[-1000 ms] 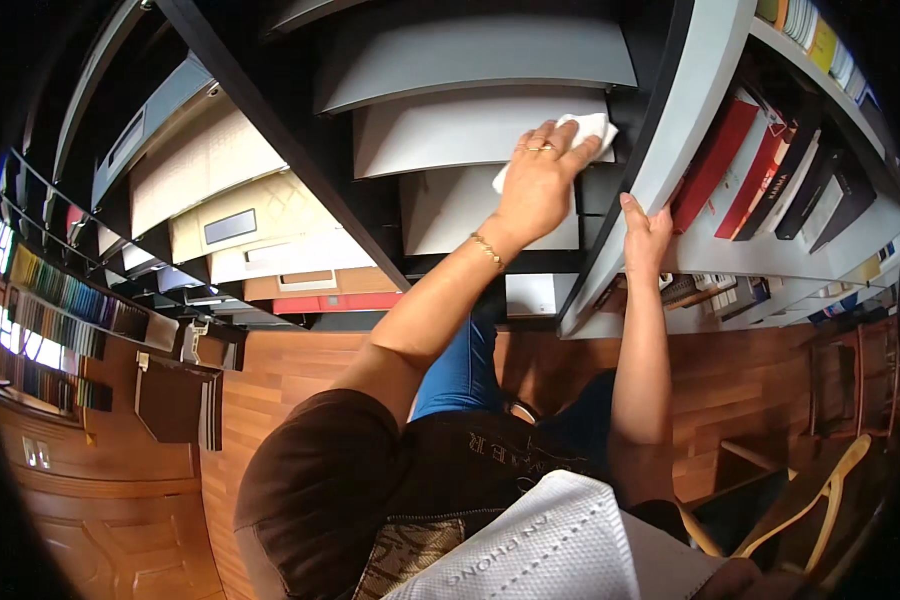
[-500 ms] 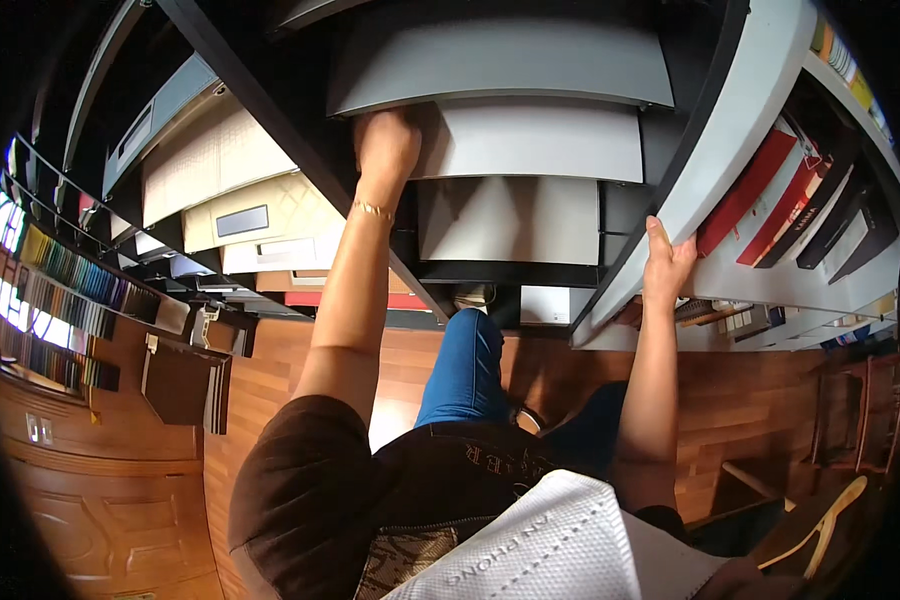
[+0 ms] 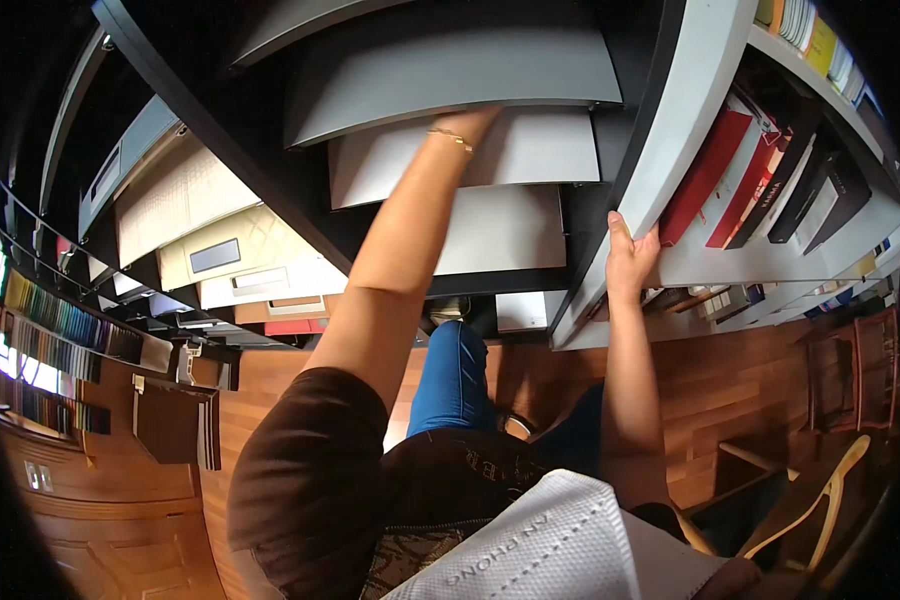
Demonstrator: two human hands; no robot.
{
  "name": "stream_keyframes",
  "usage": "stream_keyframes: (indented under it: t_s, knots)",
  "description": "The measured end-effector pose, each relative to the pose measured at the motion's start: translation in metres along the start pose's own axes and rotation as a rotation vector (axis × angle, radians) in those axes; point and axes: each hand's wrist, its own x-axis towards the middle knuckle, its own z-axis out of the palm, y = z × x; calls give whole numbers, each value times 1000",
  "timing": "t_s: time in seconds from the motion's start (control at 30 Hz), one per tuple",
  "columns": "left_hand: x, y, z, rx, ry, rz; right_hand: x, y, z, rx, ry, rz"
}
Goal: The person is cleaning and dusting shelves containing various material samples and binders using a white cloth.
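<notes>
My left hand reaches in between a grey shelf board and the white board below it. Its fingers are hidden under the grey board's front edge, so what they touch cannot be seen. A thin gold bracelet circles that wrist. Beneath lies another pale board in the same black rack. On the right, my right hand is closed round the edge of a white bookcase panel, thumb pointing up along its near side.
Red and black binders stand in the white bookcase. Left of the rack's black post hang cream sample boards. A wooden door is at lower left. A wooden chair and a yellow-wood armrest are at right, on the wooden floor.
My left hand has slid right along the grey board's edge and gone further beneath it. My right hand keeps its hold on the panel. The view has shifted slightly.
</notes>
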Motion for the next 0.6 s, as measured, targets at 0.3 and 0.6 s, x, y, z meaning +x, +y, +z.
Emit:
stream_keyframes:
  t_s: [0.3, 0.6]
  knots:
    - [-66, 70, 5, -135, 172, 244, 1, -6, 0, 28, -52, 48]
    - [-163, -6, -30, 1, 222, 337, 3, -8, -5, 20, -90, 70]
